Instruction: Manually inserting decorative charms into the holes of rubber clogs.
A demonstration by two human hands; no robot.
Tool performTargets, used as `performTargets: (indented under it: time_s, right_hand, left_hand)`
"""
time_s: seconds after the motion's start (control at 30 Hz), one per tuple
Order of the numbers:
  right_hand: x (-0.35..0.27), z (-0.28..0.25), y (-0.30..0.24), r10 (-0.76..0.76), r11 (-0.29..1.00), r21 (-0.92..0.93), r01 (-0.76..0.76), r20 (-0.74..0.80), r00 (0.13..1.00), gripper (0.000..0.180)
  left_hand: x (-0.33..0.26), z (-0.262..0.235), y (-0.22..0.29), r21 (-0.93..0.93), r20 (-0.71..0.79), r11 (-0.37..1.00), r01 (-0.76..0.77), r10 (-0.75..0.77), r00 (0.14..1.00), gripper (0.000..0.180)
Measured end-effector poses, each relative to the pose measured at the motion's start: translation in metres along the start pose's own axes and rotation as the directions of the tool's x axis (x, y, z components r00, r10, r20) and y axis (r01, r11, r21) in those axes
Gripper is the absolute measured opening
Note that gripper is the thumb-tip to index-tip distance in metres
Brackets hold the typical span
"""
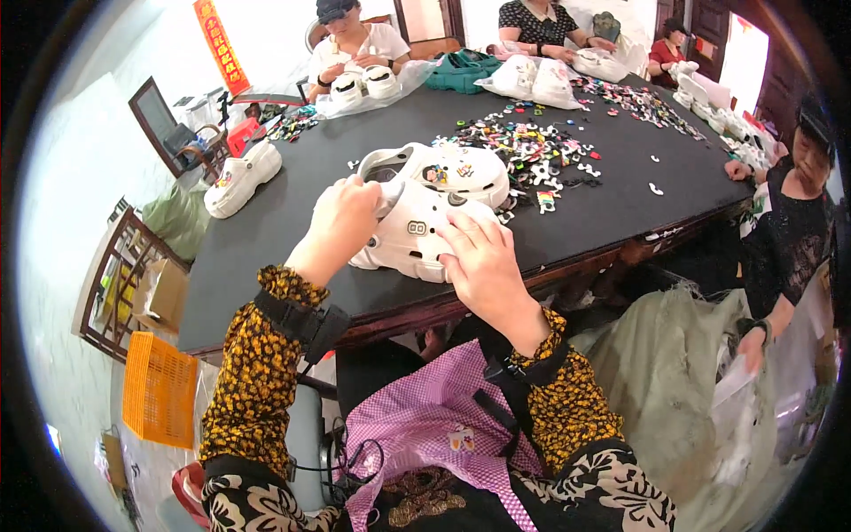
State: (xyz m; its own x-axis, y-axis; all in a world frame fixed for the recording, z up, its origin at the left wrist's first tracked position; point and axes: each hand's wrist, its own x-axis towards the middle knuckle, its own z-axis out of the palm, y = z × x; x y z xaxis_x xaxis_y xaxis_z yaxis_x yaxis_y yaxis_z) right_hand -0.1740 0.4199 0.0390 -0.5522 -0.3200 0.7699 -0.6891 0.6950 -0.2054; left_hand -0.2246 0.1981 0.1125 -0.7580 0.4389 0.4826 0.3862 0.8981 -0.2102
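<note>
A white clog (397,251) with holes in its upper lies in front of me at the table's near edge. My left hand (348,215) is closed at the clog's opening, its fingers curled over the rim; a greyish part shows beside the knuckles, and I cannot make out what it is. Across the toe, my right hand (483,264) grips the clog with its fingers held together. Small charms sit in several of the upper's holes. Just behind stands a second white clog (479,180) with colourful charms on it.
A heap of loose colourful charms (541,146) spreads beyond the clogs on the black table (292,257). Another white clog (244,180) stands at the left edge. Several people sit around the table with bagged clogs (532,82). An orange crate (160,390) is at lower left.
</note>
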Motion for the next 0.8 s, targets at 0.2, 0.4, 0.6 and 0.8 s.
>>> performTargets:
  time_s: [0.2,0.4,0.6,0.8]
  right_hand:
    - [-0.001,0.004,0.005,-0.007,0.999,-0.031,0.008,0.008,1.000,0.040]
    - [-0.001,0.003,0.004,0.009,1.000,0.016,-0.009,0.008,1.000,0.038]
    - [-0.001,0.000,0.001,0.033,0.999,0.041,-0.035,0.045,0.998,0.037]
    - [0.002,0.000,0.000,0.008,0.999,0.036,-0.010,0.049,0.999,0.037]
  left_hand:
    - [0.019,-0.025,-0.005,-0.593,0.467,0.691,0.413,-0.123,0.876,0.029]
    - [0.023,-0.018,-0.008,-0.655,0.507,0.575,0.490,-0.146,0.849,0.037]
    - [0.024,-0.005,-0.026,-0.798,0.574,0.261,0.544,0.052,0.817,0.023]
    - [0.038,0.014,-0.010,-0.694,0.536,0.539,0.478,-0.057,0.842,0.025]
